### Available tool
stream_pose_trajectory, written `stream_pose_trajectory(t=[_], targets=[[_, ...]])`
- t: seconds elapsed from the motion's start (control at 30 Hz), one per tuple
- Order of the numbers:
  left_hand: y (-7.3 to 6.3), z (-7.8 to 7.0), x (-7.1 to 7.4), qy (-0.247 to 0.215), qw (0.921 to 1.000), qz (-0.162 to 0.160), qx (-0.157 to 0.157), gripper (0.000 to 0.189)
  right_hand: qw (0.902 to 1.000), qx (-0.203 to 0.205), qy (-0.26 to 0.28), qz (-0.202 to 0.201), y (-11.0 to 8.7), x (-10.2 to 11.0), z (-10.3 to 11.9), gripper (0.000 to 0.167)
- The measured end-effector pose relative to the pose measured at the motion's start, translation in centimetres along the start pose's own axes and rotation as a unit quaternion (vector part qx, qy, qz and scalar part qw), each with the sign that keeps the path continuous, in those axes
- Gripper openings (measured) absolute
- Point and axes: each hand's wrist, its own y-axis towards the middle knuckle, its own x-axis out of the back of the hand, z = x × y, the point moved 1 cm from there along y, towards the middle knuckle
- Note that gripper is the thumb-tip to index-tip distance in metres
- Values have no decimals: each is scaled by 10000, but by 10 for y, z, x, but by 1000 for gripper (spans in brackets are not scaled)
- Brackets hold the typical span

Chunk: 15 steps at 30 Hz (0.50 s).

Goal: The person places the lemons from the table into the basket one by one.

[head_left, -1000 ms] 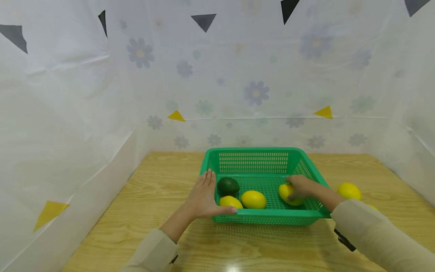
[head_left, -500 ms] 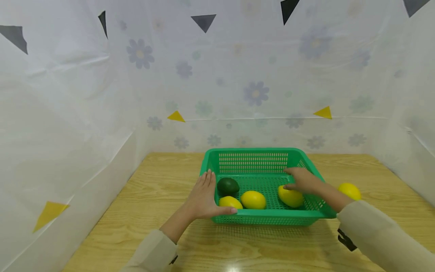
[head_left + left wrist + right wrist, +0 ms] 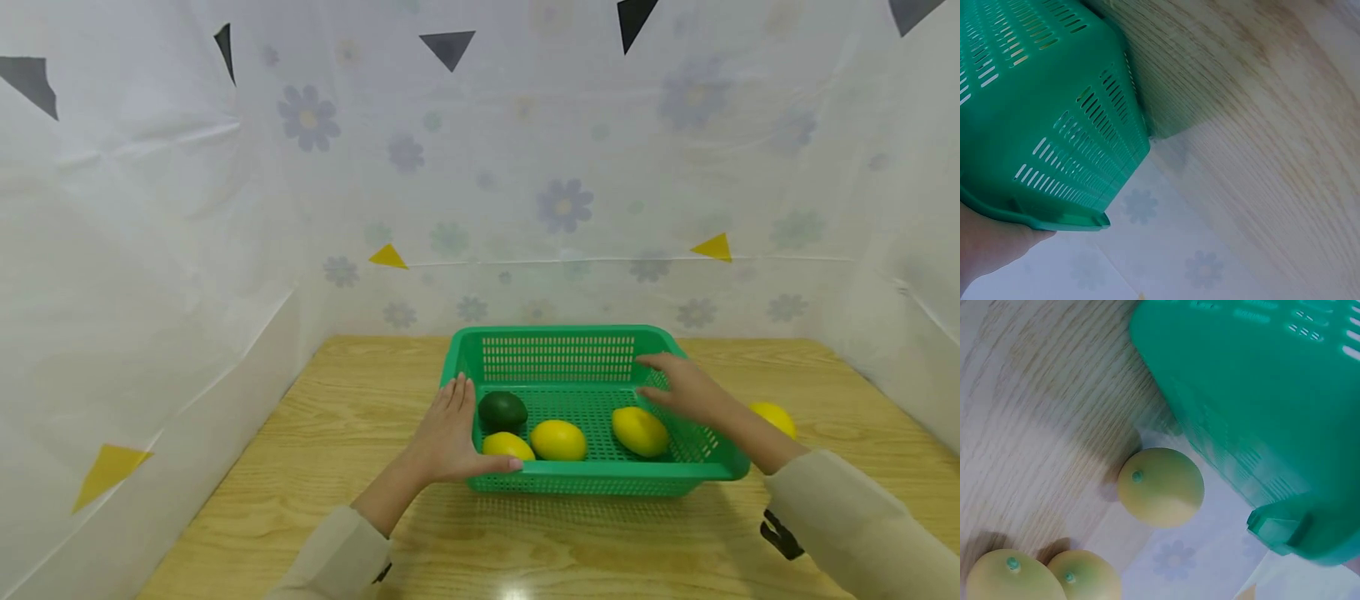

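A green plastic basket point(image 3: 555, 333) stands on the table. My left hand point(image 3: 446, 446) rests on its near left corner, fingers straight along the left rim and thumb over the front rim. Inside lie a dark green avocado point(image 3: 502, 412) and three lemons: a front-left lemon point(image 3: 508, 447), a middle lemon point(image 3: 558, 440) and a right lemon point(image 3: 640, 432). My right hand point(image 3: 686, 387) hovers over the basket's right side, fingers apart and holding nothing. The right lemon lies just below and to its left, not touched.
Right of the basket a loose lemon point(image 3: 774, 419) sits on the wooden table point(image 3: 337, 400), partly hidden by my right forearm. The right wrist view has three loose lemons beside the basket, one being the nearest lemon point(image 3: 1160, 487). White flower-patterned sheeting point(image 3: 480, 167) encloses the table.
My right hand has let go of the right lemon, leaving it in the basket, and has moved up and to the right. My left hand has stayed on the rim.
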Motion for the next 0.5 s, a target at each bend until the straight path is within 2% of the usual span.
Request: stream_pose_trajectory(t=[0.33, 0.5], targets=[[0, 0, 0, -31, 10000, 15, -23, 128, 9978, -262, 89, -606, -11, 9, -10, 46], [0, 0, 1, -5, 10000, 14, -14, 127, 9952, -226, 43, -953, -16, 12, -16, 44]])
